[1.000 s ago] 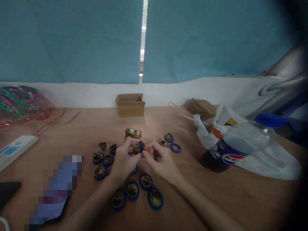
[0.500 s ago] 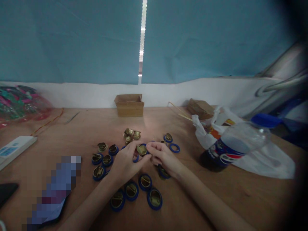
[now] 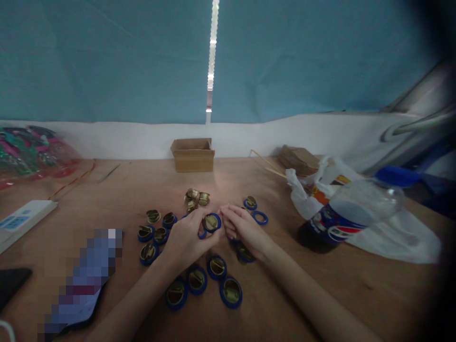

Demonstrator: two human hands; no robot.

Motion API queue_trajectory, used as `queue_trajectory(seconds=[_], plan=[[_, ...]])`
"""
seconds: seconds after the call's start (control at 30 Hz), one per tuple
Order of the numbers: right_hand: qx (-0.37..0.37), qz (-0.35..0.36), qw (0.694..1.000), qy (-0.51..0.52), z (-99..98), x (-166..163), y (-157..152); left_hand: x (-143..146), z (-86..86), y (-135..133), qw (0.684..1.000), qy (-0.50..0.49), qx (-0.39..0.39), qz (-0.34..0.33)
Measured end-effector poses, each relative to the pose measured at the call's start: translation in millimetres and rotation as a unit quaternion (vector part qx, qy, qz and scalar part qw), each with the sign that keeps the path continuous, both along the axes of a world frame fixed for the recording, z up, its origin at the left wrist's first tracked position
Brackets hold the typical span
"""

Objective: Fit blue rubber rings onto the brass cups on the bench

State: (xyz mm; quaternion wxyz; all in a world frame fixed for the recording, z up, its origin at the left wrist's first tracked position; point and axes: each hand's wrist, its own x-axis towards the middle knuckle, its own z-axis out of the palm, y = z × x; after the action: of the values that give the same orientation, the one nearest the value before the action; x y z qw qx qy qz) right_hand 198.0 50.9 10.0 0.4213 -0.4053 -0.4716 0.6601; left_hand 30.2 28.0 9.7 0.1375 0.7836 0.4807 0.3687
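Observation:
A round brass brooch back (image 3: 212, 222) with a blue ring about it is pinched between the thumb and fingers of my left hand (image 3: 188, 237), its metal face turned up. Close at its right side is my right hand (image 3: 245, 230), fingers pressed together; whether they hold anything is hidden. Several similar blue-ringed brooch backs (image 3: 231, 291) lie on the table around my hands, in front and to the left. A bare blue ring (image 3: 260, 218) rests beyond my right hand. Past my left fingers sits a small heap of loose brass brooch backs (image 3: 193, 194).
A small open cardboard box (image 3: 193, 159) stands at the back. On the right are a cola bottle (image 3: 342, 223), a white plastic bag (image 3: 402, 242) and a brown packet (image 3: 297, 160). A pixelated phone (image 3: 83, 285) and a white power strip (image 3: 26, 221) lie left.
The brooch back in my left hand now shows a full blue rim and faces up more. My right fingertips have drawn slightly away from its edge. The view has shifted a little.

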Motion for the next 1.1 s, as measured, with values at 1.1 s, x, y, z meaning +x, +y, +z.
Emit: queue_trajectory(seconds=[1.1], plan=[[0.394, -0.05, 0.677, -0.62, -23.6, 35, 21, -5, -6.9, 5, 0.977, 0.2, 0.048, -0.05]])
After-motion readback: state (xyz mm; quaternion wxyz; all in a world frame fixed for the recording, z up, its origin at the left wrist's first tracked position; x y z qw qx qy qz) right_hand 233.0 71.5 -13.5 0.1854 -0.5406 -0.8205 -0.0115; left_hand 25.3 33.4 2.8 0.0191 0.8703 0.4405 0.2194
